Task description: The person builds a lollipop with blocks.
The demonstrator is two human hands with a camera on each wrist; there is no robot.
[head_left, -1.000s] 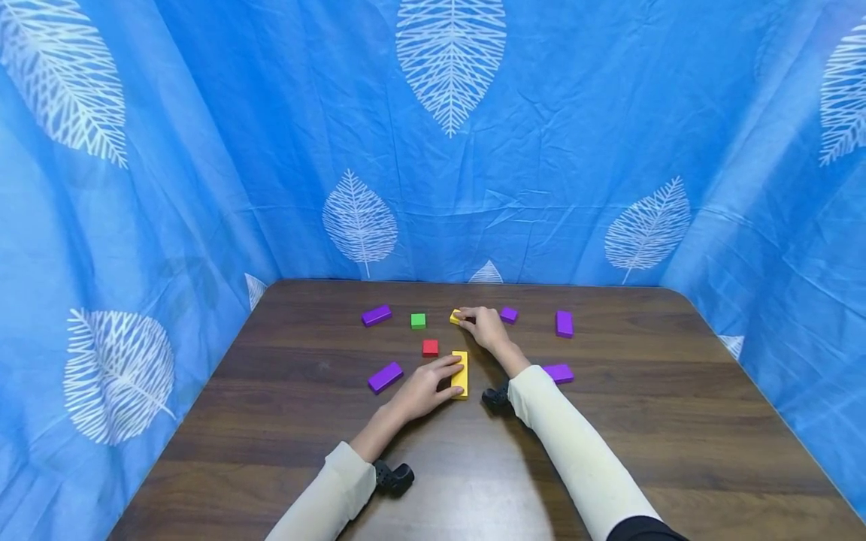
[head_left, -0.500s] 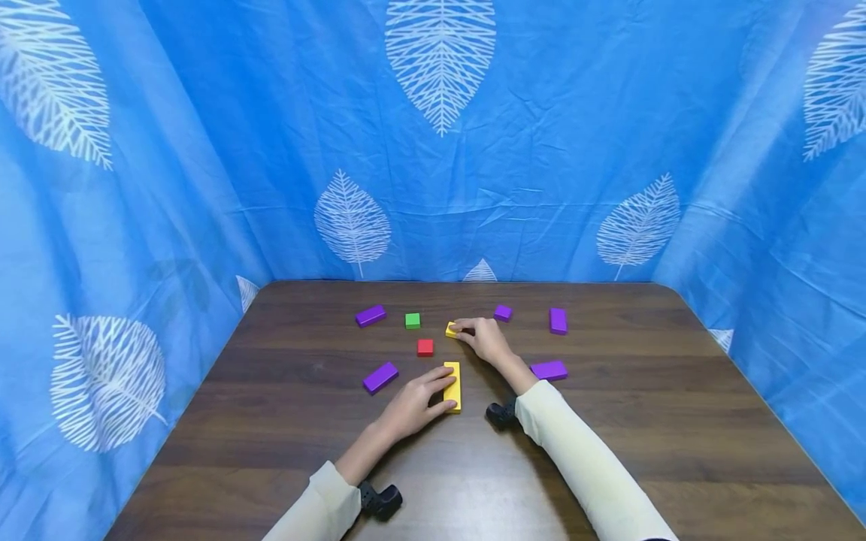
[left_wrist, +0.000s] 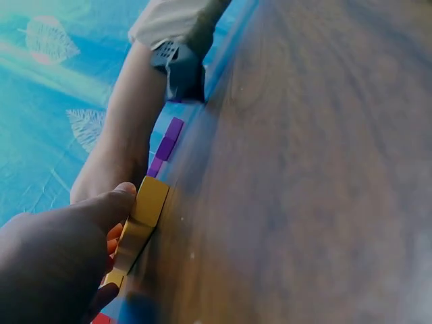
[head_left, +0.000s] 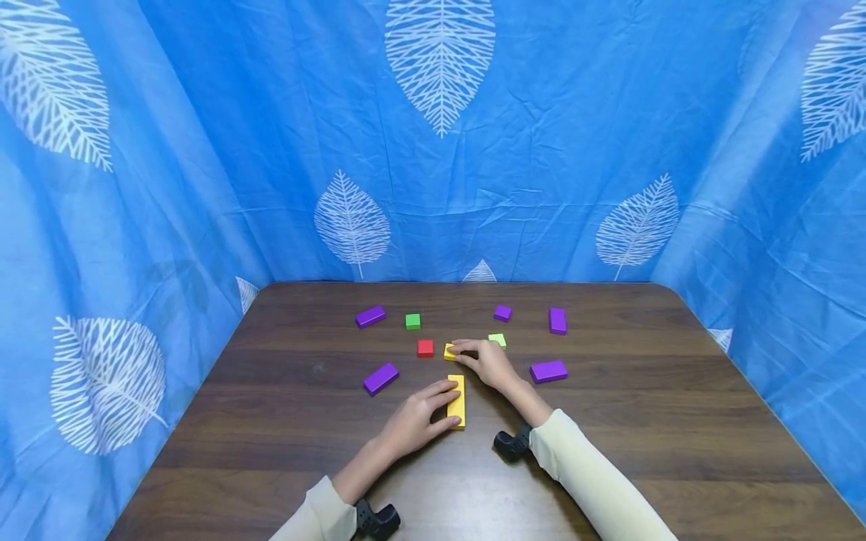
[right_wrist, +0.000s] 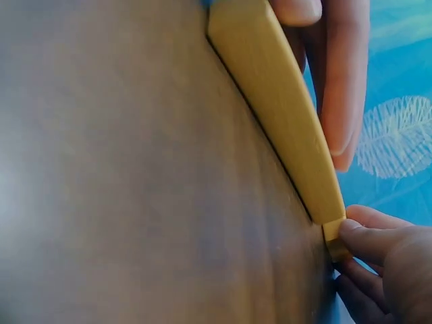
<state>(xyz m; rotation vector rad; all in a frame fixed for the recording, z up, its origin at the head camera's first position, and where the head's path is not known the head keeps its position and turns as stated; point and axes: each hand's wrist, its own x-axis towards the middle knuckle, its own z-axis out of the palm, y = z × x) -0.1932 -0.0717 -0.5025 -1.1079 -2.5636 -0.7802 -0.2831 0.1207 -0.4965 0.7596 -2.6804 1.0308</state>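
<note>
My left hand [head_left: 414, 423] grips a long yellow block [head_left: 457, 402] lying lengthwise near the middle of the table, its thumb at the near end and fingers over the top. Just beyond that block, my right hand [head_left: 494, 364] pinches a small yellow block [head_left: 449, 352] between thumb and fingers. A red block [head_left: 425, 349] sits left of the small yellow one. In the right wrist view, the small yellow block [right_wrist: 335, 236] lines up with the far end of the long block [right_wrist: 277, 101]. The left wrist view shows the long block's end [left_wrist: 152, 200] beside the left thumb.
A green block [head_left: 413, 321] lies farther back, and a light green block [head_left: 497, 340] is behind the right hand. Several purple blocks, such as one at left [head_left: 381, 379] and one at right [head_left: 549, 371], are spread around. A blue leaf-print curtain [head_left: 528, 150] surrounds the wooden table [head_left: 649, 436].
Both hands have drawn back toward the person, bringing the long and small yellow blocks along. The light green block, previously hidden by the right hand, has come into view.
</note>
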